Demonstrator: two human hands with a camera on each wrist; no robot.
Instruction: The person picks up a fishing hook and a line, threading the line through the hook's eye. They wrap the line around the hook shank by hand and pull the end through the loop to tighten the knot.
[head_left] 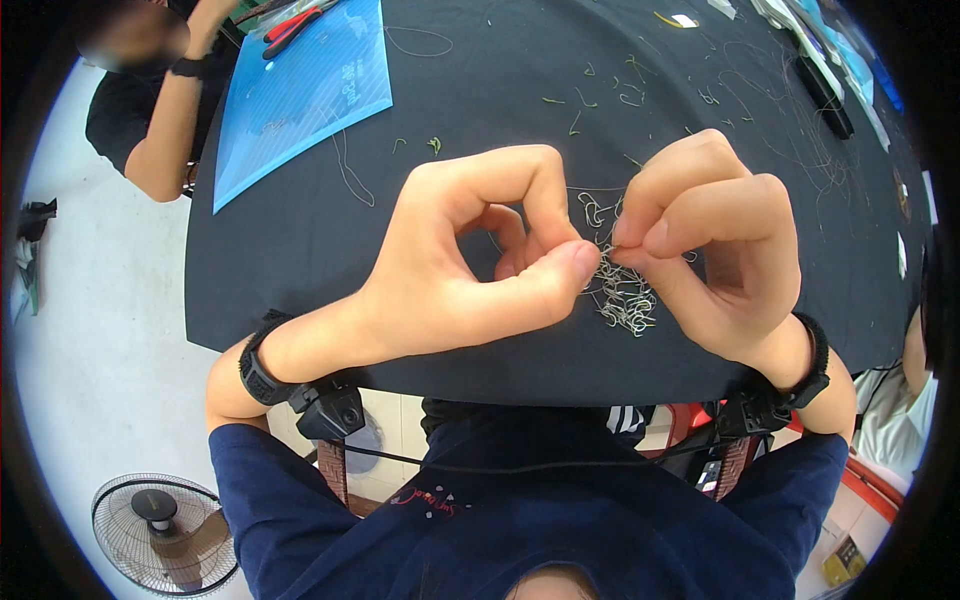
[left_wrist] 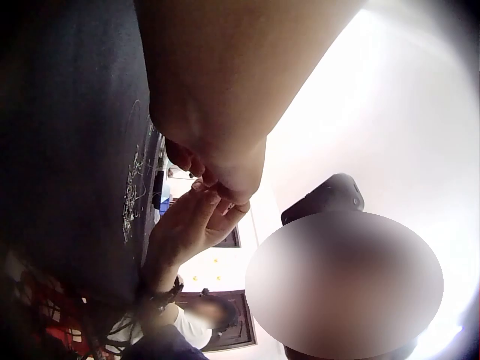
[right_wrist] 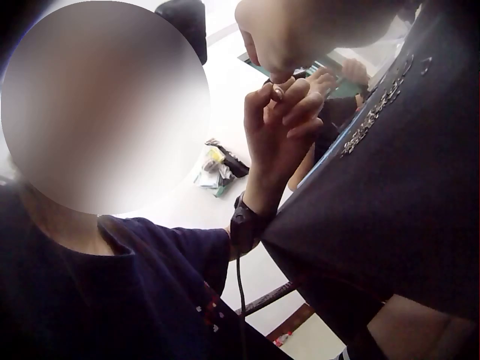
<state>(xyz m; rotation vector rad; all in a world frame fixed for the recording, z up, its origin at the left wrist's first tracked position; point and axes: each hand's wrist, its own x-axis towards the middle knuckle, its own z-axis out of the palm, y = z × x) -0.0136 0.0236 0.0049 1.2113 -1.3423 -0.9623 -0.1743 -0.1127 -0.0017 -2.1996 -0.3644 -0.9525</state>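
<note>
In the head view the left hand (head_left: 435, 290) pinches a small thing between thumb and forefinger, with a bit of thin line showing inside its curled fingers. Close to its right, the fingertips of the right hand (head_left: 745, 225) are pinched together on a tiny item, too small to identify. Beneath both hands lies a heap of small metal hooks (head_left: 630, 305) on the black cloth. In the left wrist view, the left hand (left_wrist: 232, 165) meets the right hand (left_wrist: 180, 229) above the table. The right wrist view shows the raised left hand (right_wrist: 274, 139) beside the right hand (right_wrist: 289, 37).
A blue plastic folder (head_left: 310, 100) lies at the back left, with red-handled pliers (head_left: 290, 32) on it. Loose thread and green scraps are scattered over the black tabletop (head_left: 480, 375). A black object (head_left: 825, 98) lies back right. Another person (head_left: 150, 130) is at the far left.
</note>
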